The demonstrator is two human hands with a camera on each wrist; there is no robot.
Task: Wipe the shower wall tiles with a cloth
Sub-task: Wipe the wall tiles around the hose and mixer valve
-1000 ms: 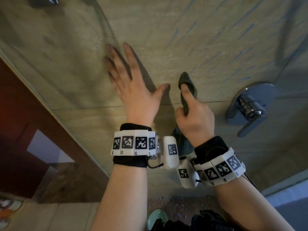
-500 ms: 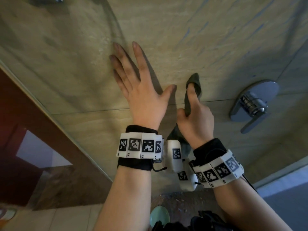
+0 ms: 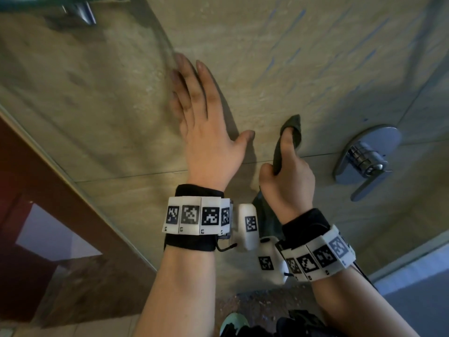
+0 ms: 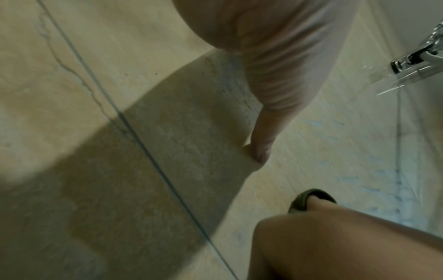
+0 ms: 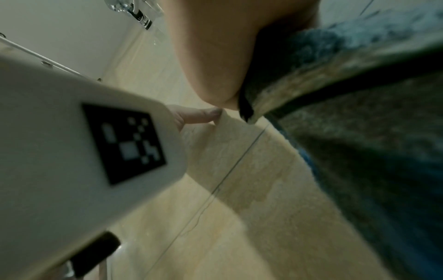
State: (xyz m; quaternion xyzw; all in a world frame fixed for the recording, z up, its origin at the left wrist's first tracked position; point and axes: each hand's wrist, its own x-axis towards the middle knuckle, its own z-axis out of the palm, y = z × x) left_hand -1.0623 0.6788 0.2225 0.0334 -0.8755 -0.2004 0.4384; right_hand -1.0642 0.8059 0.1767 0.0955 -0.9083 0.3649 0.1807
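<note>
Beige stone-look shower wall tiles (image 3: 267, 40) fill the head view. My left hand (image 3: 204, 132) lies flat on the wall with straight fingers and the thumb spread right. Just right of it my right hand (image 3: 289, 171) grips a dark grey-green cloth (image 3: 294, 128); the forefinger presses the cloth's tip against the tile just above a grout line, and the rest of the cloth hangs below the palm. In the left wrist view the thumb (image 4: 262, 145) touches the tile and the cloth tip (image 4: 302, 200) shows below. The right wrist view is mostly filled by the cloth (image 5: 359, 151).
A chrome mixer lever on a round plate (image 3: 366, 156) is mounted on the wall right of the cloth. A chrome fitting (image 3: 80, 10) sits at the top left. A glass panel edge (image 3: 73, 181) runs diagonally at left, a brown door behind it. A green shoe (image 3: 233, 322) shows below.
Both hands have shifted slightly right along the wall, the left hand's fingers have closed together, and the cloth tip sits closer to the mixer lever than before.
</note>
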